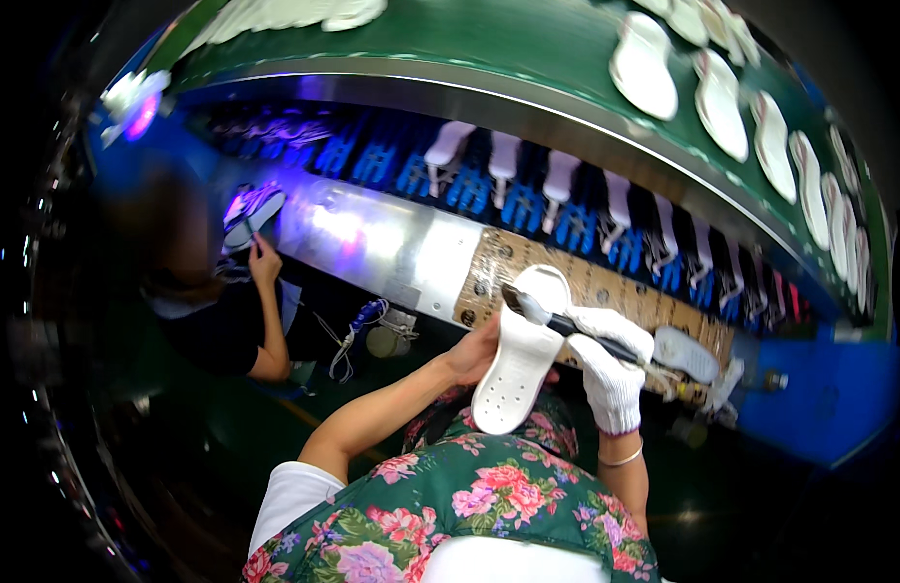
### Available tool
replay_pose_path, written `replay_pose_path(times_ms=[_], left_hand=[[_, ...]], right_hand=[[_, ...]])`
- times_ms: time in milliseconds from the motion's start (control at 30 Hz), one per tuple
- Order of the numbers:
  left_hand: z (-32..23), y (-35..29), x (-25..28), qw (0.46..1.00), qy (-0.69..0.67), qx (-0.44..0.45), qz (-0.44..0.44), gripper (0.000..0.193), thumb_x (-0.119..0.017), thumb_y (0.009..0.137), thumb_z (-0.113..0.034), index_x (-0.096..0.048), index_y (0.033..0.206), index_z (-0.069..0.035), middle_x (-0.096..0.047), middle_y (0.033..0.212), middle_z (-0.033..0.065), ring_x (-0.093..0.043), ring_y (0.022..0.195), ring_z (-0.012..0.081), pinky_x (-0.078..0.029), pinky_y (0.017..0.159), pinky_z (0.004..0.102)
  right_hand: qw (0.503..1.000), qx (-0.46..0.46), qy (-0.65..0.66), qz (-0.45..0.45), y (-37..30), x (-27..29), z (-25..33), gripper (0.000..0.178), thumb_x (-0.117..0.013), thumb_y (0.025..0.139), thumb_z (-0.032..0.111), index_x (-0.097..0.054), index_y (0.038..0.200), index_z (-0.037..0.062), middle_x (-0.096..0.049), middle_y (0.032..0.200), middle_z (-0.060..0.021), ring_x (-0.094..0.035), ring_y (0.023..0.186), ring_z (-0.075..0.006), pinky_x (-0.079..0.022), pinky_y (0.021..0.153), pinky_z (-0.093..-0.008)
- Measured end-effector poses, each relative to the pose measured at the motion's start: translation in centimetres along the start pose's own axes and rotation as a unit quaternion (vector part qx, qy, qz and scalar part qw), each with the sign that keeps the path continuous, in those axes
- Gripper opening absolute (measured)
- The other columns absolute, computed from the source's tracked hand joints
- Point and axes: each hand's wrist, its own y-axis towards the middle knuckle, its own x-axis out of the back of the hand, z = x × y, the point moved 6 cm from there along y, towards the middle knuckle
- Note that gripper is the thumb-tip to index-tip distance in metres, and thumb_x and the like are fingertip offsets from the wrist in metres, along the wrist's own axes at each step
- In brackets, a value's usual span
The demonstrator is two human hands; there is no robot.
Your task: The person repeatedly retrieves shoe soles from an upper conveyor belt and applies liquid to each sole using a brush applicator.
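A white shoe sole (516,367) with small holes stands upright in front of me. My left hand (477,352) is bare and grips its left edge, with some fingers hidden behind it. A white knit glove covers my right hand (610,369), which is closed around the dark handle of a brush (537,309). The brush has a silvery metal collar and a dark tip, and it lies across the upper part of the sole. Whether the tip presses on the surface, I cannot tell.
A tan patterned work ledge (484,280) runs behind the sole, bearing a grey sole (687,354). Beyond it, a rack (523,206) carries several hanging soles. White soles (644,68) lie on the green upper belt (508,49). A co-worker (207,301) handles a shoe at left.
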Motion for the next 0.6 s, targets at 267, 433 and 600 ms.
replay_pose_path(times_ms=[267,433,600], left_hand=[[-1.2,4.4,-1.7,0.986,-0.116,-0.069,-0.098,0.110,-0.011,0.080,-0.089,-0.028,0.150,-0.007,-0.049,0.141,0.0183,-0.052,0.126,0.0366,-0.040,0.107,0.0512],[-0.2,6.6,-3.7,0.976,0.108,-0.098,-0.164,0.099,-0.011,0.086,-0.083,-0.026,0.152,-0.010,-0.040,0.148,0.0134,-0.043,0.135,0.0301,-0.036,0.112,0.0457],[1.5,6.7,-2.7,0.947,0.239,-0.075,-0.201,0.096,-0.007,0.088,-0.079,-0.030,0.150,-0.009,-0.046,0.144,0.0107,-0.047,0.131,0.0251,-0.040,0.109,0.0402]], right_hand=[[0.975,0.141,-0.159,-0.060,0.3,0.8,3.4,0.021,-0.078,0.075,0.000,-0.073,0.096,-0.0003,-0.072,0.092,-0.0118,-0.069,0.080,-0.0190,-0.054,0.072,-0.0291],[0.915,0.260,-0.289,-0.104,0.8,1.3,5.5,0.022,-0.077,0.072,-0.002,-0.072,0.093,0.0011,-0.072,0.089,-0.0143,-0.069,0.078,-0.0252,-0.054,0.071,-0.0318],[0.868,0.302,-0.385,-0.089,-0.1,0.6,6.5,0.027,-0.073,0.072,-0.006,-0.071,0.098,0.0014,-0.071,0.095,-0.0139,-0.067,0.082,-0.0273,-0.053,0.074,-0.0346]])
